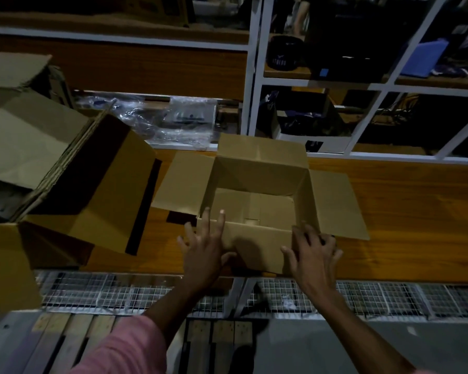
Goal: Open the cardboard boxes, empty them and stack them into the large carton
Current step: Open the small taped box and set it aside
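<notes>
A small open cardboard box (257, 209) stands on the wooden bench, all flaps spread outward and nothing visible inside. My left hand (204, 247) lies flat on its near flap by the left corner, fingers spread. My right hand (312, 252) rests with spread fingers on the near right corner of the same box. To the left stands the large carton (97, 201), open, with flattened cardboard sheets stacked upright inside it.
The wooden bench (405, 222) runs to the right. Clear plastic bags (173, 122) lie behind the boxes. A white shelf frame (254, 76) with dark items rises at the back. Wire mesh baskets (362, 298) hang under the bench's front edge.
</notes>
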{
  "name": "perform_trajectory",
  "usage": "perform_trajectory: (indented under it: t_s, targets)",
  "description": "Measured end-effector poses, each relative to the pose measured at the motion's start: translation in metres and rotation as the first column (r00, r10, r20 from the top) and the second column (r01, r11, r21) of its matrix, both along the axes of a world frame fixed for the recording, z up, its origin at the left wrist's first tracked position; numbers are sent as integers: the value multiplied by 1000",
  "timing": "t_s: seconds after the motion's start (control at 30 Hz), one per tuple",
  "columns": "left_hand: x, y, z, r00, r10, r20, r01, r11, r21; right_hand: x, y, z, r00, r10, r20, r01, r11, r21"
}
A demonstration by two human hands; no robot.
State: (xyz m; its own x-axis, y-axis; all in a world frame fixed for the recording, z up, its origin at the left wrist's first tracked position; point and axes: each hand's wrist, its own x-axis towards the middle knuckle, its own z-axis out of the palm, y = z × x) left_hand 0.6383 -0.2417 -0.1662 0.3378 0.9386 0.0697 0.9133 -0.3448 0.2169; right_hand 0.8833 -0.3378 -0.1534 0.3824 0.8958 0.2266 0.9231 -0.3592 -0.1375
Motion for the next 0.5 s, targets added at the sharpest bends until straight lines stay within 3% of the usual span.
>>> perform_trajectory:
  t_s: [0.1, 0.2, 0.3, 0.5]
  targets:
    - [-6, 8, -14, 969, -148, 198, 163, 985, -61, 4, -8, -6, 988, -59, -141, 45, 994, -102]
    - [-10, 13, -18, 934, -231, 272, 249, 968, -33, 13, -3, -14, 932, 67, -356, -87, 995, -39]
    - [-4, 19, -11, 950, -256, 179, 262, 965, -7, 16, 8, -17, 876, 177, -449, -155, 984, 85]
    - [1, 31, 15, 975, -216, 48, 212, 973, 88, 21, 25, 4, 904, 255, -344, -192, 959, 209]
